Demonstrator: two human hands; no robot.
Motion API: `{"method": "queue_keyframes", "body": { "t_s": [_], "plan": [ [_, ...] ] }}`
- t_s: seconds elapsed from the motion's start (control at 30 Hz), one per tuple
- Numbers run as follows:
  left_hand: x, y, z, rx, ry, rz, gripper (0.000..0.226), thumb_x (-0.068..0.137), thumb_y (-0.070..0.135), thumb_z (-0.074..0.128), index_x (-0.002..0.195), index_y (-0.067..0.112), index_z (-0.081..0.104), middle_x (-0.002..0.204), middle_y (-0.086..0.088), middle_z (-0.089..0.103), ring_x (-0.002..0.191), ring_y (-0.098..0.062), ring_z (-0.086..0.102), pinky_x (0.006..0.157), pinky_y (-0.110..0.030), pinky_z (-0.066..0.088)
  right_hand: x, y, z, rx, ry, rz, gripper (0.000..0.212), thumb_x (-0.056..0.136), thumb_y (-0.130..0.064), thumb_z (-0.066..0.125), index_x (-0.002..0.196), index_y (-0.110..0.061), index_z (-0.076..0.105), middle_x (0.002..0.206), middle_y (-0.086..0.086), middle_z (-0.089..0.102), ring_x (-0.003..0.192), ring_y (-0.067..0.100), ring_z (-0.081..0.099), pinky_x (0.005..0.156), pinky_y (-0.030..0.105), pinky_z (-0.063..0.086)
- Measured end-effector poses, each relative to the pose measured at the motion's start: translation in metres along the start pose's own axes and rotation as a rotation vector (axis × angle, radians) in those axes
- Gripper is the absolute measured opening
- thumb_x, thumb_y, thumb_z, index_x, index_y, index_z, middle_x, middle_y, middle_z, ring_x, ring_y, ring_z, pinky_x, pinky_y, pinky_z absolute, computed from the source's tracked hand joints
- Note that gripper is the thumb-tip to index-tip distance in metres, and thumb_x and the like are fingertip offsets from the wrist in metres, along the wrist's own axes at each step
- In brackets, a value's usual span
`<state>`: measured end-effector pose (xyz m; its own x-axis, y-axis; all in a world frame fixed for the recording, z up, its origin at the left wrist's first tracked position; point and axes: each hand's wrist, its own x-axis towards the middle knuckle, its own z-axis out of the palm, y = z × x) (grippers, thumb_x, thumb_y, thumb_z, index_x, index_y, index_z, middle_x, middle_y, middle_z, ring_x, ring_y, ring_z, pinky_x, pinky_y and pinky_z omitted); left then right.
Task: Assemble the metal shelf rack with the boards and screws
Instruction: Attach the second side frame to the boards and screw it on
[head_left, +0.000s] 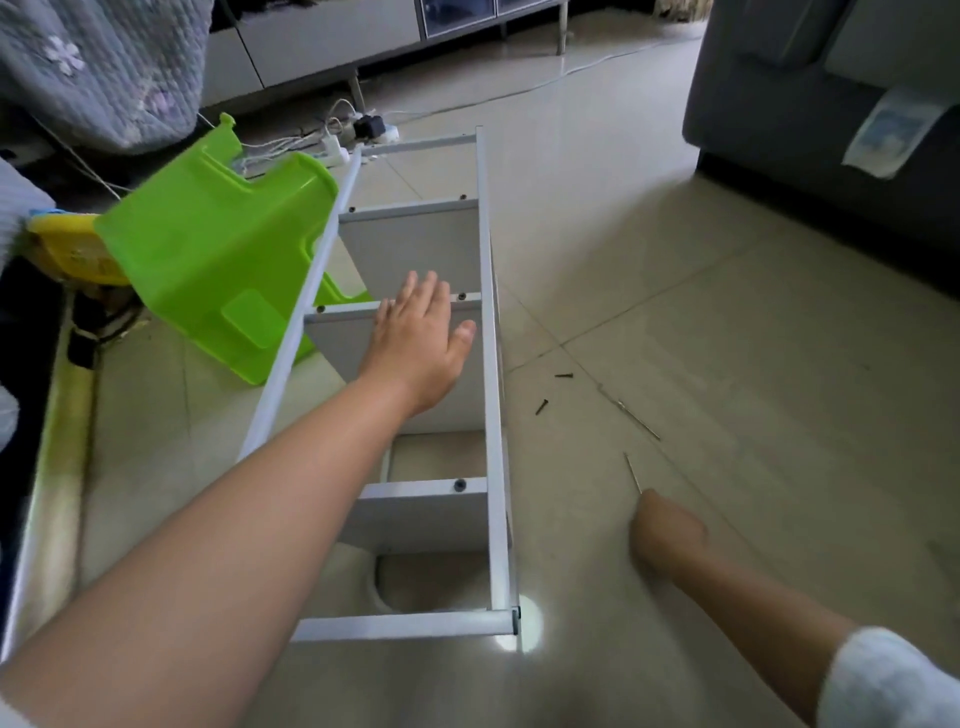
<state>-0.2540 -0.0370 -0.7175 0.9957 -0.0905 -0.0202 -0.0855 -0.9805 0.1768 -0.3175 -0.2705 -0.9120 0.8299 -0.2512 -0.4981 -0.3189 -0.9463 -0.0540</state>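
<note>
**Shelf rack on its side, left hand reaching over the middle board**

The white metal shelf rack (488, 364) lies on its side on the tiled floor (675, 312), running from the near edge of the view away toward the far wall. Its long rails frame three grey boards (415, 249) set crosswise, each fixed at the right rail by a dark screw head (460, 485). A short crossbar closes the near end.

The left hand (423, 338) stretches out from the near left, fingers straight and together, thumb spread toward the right rail. It lies flat over the middle board and grips nothing; whether the palm actually touches the board cannot be told.

The right hand (667, 530) is low at the near right, over bare floor just right of the rack. Its fingers point away and down and are blurred, so whether it holds anything cannot be told. A thin metal rod (632, 472) lies just beyond its fingertips.

Two loose black screws (542, 406) lie on the tiles right of the rack, near its middle, and another thin rod (639, 420) rests a little farther right.

A green plastic stool (208, 260) is tipped against the rack's left rail. A dark sofa (831, 130) stands at the far right, and a power strip (363, 137) with white cables sits past the rack's far end.
</note>
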Motion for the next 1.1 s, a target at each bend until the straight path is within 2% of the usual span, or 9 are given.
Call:
{"method": "queue_keyframes", "body": {
  "t_s": [0.1, 0.2, 0.3, 0.37, 0.47, 0.57, 0.77, 0.93, 1.1],
  "plan": [
    [-0.015, -0.017, -0.009, 0.029, 0.051, -0.056, 0.056, 0.099, 0.028, 0.032, 0.146, 0.004, 0.014, 0.156, -0.010, 0.009, 0.145, -0.021, 0.004, 0.116, -0.035, 0.005, 0.000, -0.015, -0.023, -0.070, 0.105, -0.102, 0.025, 0.096, -0.015, 0.035, 0.117, -0.008, 0.044, 0.116, 0.011, 0.060, 0.104, 0.027, 0.060, 0.075, 0.027, 0.044],
    [-0.038, -0.045, -0.019, 0.035, 0.142, -0.124, 0.055, 0.096, 0.024, 0.040, 0.142, -0.002, 0.024, 0.150, -0.017, 0.025, 0.141, -0.026, 0.017, 0.113, -0.035, 0.015, -0.015, -0.041, -0.068, 0.124, 0.400, -0.352, 0.016, 0.097, -0.013, 0.033, 0.095, -0.005, 0.048, 0.094, 0.016, 0.063, 0.078, 0.029, 0.057, 0.061, 0.027, 0.033],
    [-0.065, -0.073, -0.029, -0.001, 0.158, -0.291, 0.050, 0.095, 0.022, 0.044, 0.135, -0.004, 0.033, 0.140, -0.023, 0.036, 0.133, -0.032, 0.031, 0.104, -0.039, 0.028, -0.053, -0.076, -0.118, 0.492, 0.617, -0.643, 0.029, 0.096, -0.017, 0.035, 0.093, 0.004, 0.055, 0.083, 0.018, 0.059, 0.078, 0.029, 0.053, 0.065, 0.028, 0.031],
    [-0.080, -0.088, -0.032, -0.146, 0.064, -0.416, 0.039, 0.097, 0.024, 0.041, 0.128, 0.001, 0.041, 0.132, -0.024, 0.043, 0.121, -0.034, 0.042, 0.092, -0.037, 0.035, -0.082, -0.097, -0.143, 0.454, 0.742, -0.852, 0.045, 0.090, -0.028, 0.030, 0.093, 0.005, 0.060, 0.088, 0.019, 0.063, 0.086, 0.032, 0.054, 0.073, 0.032, 0.038],
    [-0.099, -0.094, -0.023, -0.750, -0.039, -0.451, 0.016, 0.099, 0.016, 0.035, 0.100, 0.015, 0.052, 0.108, -0.014, 0.053, 0.081, -0.018, 0.059, 0.066, -0.028, 0.037, -0.126, -0.122, -0.161, 0.064, 0.450, -1.061, 0.052, 0.090, -0.042, 0.023, 0.106, -0.009, 0.060, 0.107, 0.007, 0.062, 0.108, 0.026, 0.052, 0.100, 0.037, 0.031],
    [-0.106, -0.098, -0.012, -1.045, 0.004, -0.438, 0.026, 0.100, 0.007, 0.028, 0.123, 0.006, 0.041, 0.108, -0.010, 0.054, 0.056, 0.006, 0.062, 0.054, -0.013, 0.042, -0.152, -0.125, -0.152, -0.248, 0.194, -1.136, 0.040, 0.098, -0.041, 0.024, 0.116, -0.018, 0.052, 0.110, -0.002, 0.059, 0.113, 0.013, 0.051, 0.117, 0.037, -0.001],
    [-0.106, -0.079, -0.017, -1.198, 0.017, -0.339, 0.022, 0.099, 0.003, 0.028, 0.108, 0.013, 0.045, 0.110, -0.007, 0.055, 0.069, 0.001, 0.063, 0.065, -0.020, 0.042, -0.139, -0.103, -0.155, -0.284, 0.306, -1.170, 0.082, 0.069, -0.058, -0.004, 0.099, -0.015, 0.059, 0.090, 0.000, 0.062, 0.097, 0.015, 0.056, 0.113, 0.026, 0.001],
    [-0.096, -0.051, -0.018, -1.195, 0.021, -0.268, 0.027, 0.099, 0.006, 0.032, 0.088, 0.022, 0.050, 0.106, -0.005, 0.058, 0.070, 0.004, 0.064, 0.056, -0.013, 0.045, -0.116, -0.071, -0.160, -0.282, 0.319, -1.186, 0.078, 0.076, -0.057, -0.001, 0.094, -0.010, 0.058, 0.089, 0.003, 0.061, 0.096, 0.017, 0.054, 0.112, 0.022, 0.001],
    [-0.075, -0.017, -0.025, -1.175, -0.056, -0.181, 0.024, 0.099, 0.006, 0.031, 0.089, 0.016, 0.050, 0.107, -0.008, 0.057, 0.082, -0.006, 0.059, 0.071, -0.022, 0.045, -0.093, -0.035, -0.166, -0.194, 0.315, -1.159, 0.061, 0.090, -0.051, 0.016, 0.097, -0.007, 0.059, 0.093, 0.003, 0.061, 0.097, 0.013, 0.054, 0.111, 0.016, -0.006]
  ]
}}
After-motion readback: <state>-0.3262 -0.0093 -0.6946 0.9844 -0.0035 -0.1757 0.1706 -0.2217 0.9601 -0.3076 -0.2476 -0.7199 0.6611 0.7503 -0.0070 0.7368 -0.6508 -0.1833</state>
